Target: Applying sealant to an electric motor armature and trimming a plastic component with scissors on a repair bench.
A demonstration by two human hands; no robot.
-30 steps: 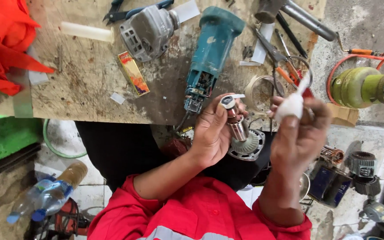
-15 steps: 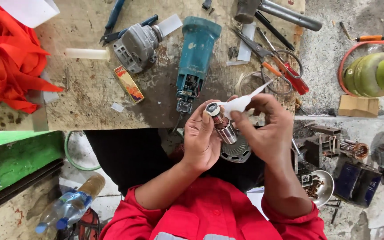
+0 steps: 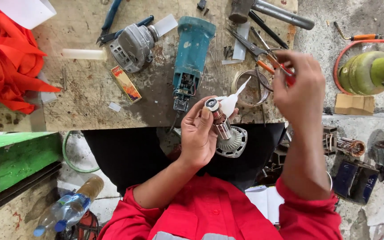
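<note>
1. Nearest the body, over the dark lap, the left hand [image 3: 198, 135] is curled tight around a motor armature [image 3: 222, 129] with a fan disc at its lower end; the thumb presses beside the bearing on top.
2. Just behind the armature tip lies a small white squeeze tube [image 3: 232, 101], nozzle pointing up and right, touching or almost touching the left fingers.
3. To the right and higher, the right hand [image 3: 301, 91] hangs above the bench edge, fingers bunched at the orange-handled pliers [image 3: 267, 60]; whether it pinches them cannot be told.
4. On the worn wooden bench [image 3: 90, 102], a clear round tub [image 3: 250, 86] sits under the pliers; its contents cannot be made out.
5. A teal power-tool body [image 3: 192, 51] lies straight ahead with its open end toward the armature, a grey gear housing [image 3: 132, 46] to its left and a small flat box [image 3: 125, 83] nearer.
6. Farther back rest a hammer [image 3: 267, 11] and blue-handled pliers [image 3: 112, 18]; orange cloth [image 3: 10, 53] fills the left corner.
7. Off the bench, a green gas cylinder [image 3: 370, 71] stands right and a plastic bottle [image 3: 65, 209] lies on the floor, lower left.
</note>
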